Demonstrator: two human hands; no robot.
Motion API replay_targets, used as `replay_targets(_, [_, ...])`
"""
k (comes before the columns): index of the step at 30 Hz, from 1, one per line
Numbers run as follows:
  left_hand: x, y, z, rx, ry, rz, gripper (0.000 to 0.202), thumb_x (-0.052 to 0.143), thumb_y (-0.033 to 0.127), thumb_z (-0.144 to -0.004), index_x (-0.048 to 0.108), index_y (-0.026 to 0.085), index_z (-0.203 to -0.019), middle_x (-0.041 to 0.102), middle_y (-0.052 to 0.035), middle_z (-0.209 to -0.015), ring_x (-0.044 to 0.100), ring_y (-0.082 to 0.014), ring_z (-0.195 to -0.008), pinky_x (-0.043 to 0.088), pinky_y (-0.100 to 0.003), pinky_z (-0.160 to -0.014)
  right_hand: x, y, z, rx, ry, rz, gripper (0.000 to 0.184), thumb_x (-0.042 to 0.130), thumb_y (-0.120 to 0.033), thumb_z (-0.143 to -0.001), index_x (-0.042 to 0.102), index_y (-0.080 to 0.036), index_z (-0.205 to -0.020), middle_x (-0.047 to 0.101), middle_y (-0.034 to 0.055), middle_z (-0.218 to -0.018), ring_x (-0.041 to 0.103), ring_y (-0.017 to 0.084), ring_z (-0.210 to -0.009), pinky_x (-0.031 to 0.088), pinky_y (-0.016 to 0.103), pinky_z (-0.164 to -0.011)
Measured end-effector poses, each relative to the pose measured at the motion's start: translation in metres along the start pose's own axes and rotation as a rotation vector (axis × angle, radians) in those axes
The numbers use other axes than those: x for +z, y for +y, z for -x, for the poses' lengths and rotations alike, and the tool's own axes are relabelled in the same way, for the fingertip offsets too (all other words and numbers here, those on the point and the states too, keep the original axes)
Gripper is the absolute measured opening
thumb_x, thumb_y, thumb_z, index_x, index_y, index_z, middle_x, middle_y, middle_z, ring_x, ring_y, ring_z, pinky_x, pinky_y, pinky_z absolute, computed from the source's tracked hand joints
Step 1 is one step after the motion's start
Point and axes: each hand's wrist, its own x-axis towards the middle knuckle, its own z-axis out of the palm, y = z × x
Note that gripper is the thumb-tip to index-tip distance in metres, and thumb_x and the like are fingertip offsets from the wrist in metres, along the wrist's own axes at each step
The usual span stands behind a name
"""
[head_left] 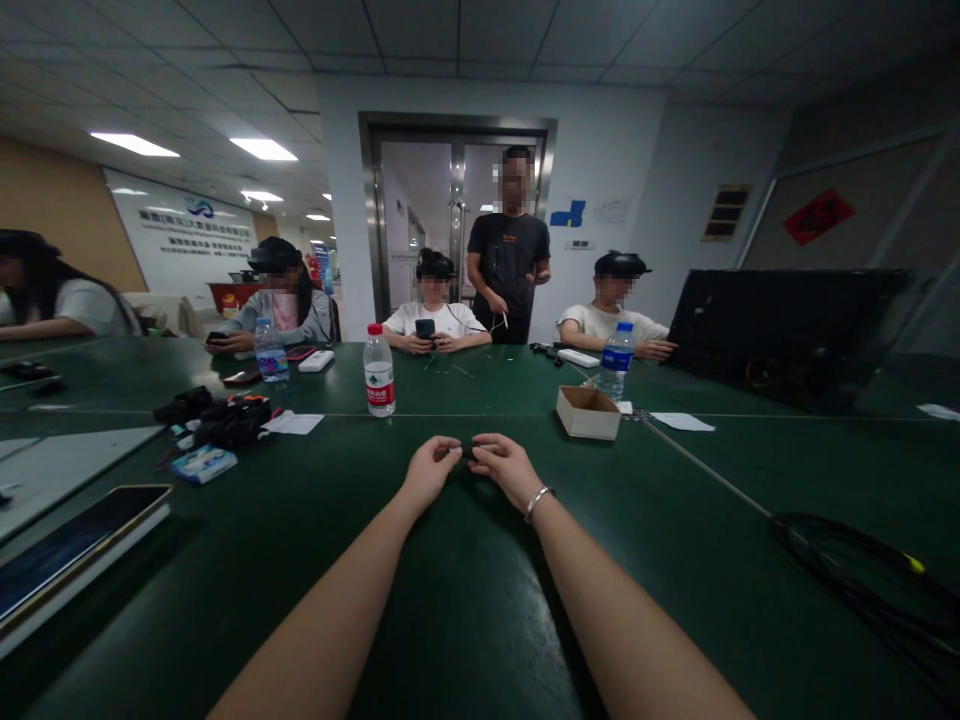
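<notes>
Together, the fingertips (452,450) of both hands pinch a small dark object (466,452). Its long axis runs side to side from one hand to the other, and the fingers hide which end leads. Around it, the left hand (429,472) and the right hand (511,468), which wears a silver bracelet (538,500), meet over the dark green table (465,600), near and left of the small open cardboard box (589,412).

Cardboard box (589,412) stands in the way; my right hand (506,465) just left of it, nearer me. Further left of box: water bottle (379,372), upright. Right of box, nearer me: black cable coil (862,570). Table (465,620) nearer me than box: bare.
</notes>
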Motion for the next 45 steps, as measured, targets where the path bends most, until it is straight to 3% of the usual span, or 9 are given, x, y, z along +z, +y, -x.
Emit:
replay_targets(12, [-0.001, -0.005, -0.004, -0.016, 0.007, 0.114, 0.022, 0.063, 0.028, -0.069, 0.061, 0.011, -0.084, 0.063, -0.0066, -0.077, 0.058, -0.0145, -0.069, 0.045, -0.025, -0.062, -0.001, -0.001, 0.002, -0.016, -0.008, -0.021, 0.031, 0.077, -0.018, -0.062, 0.061, -0.014, -0.089, 0.061, 0.0019, -0.074, 0.064, 0.014, -0.065, 0.055, 0.023, -0.061])
replay_targets(30, [-0.004, -0.010, -0.005, -0.082, 0.034, -0.150, 0.047, 0.051, 0.059, -0.071, 0.062, 0.013, -0.069, 0.061, -0.0041, -0.061, 0.054, -0.0135, -0.055, 0.039, -0.023, -0.052, 0.001, -0.005, 0.006, -0.021, -0.039, -0.019, 0.033, 0.078, -0.020, -0.060, 0.062, -0.015, -0.088, 0.057, 0.0019, -0.082, 0.064, 0.015, -0.070, 0.056, 0.026, -0.066])
replay_targets(35, [-0.004, -0.009, -0.003, -0.018, -0.004, -0.085, 0.038, 0.056, 0.051, -0.072, 0.061, 0.014, -0.076, 0.061, -0.0033, -0.067, 0.055, -0.0142, -0.061, 0.041, -0.024, -0.056, 0.001, -0.004, 0.003, 0.003, -0.011, -0.002, 0.035, 0.078, -0.025, -0.060, 0.061, -0.013, -0.087, 0.060, 0.0019, -0.069, 0.062, 0.013, -0.060, 0.052, 0.021, -0.053])
replay_targets(39, [-0.002, -0.004, -0.001, 0.098, -0.033, 0.012, 0.029, 0.065, 0.038, -0.068, 0.061, 0.014, -0.084, 0.063, -0.0063, -0.081, 0.059, -0.0170, -0.077, 0.045, -0.028, -0.072, 0.002, -0.003, 0.001, 0.005, 0.049, -0.008, 0.032, 0.078, -0.028, -0.059, 0.061, -0.012, -0.082, 0.059, 0.0017, -0.063, 0.059, 0.011, -0.052, 0.045, 0.017, -0.044])
replay_targets(45, [-0.002, 0.001, 0.002, 0.125, -0.080, 0.049, 0.028, 0.066, 0.027, -0.069, 0.061, 0.016, -0.094, 0.063, -0.0078, -0.097, 0.059, -0.0186, -0.090, 0.045, -0.032, -0.082, 0.002, -0.004, 0.002, 0.020, 0.051, -0.023, 0.031, 0.078, -0.028, -0.060, 0.061, -0.012, -0.080, 0.060, 0.0031, -0.063, 0.058, 0.011, -0.052, 0.043, 0.018, -0.043])
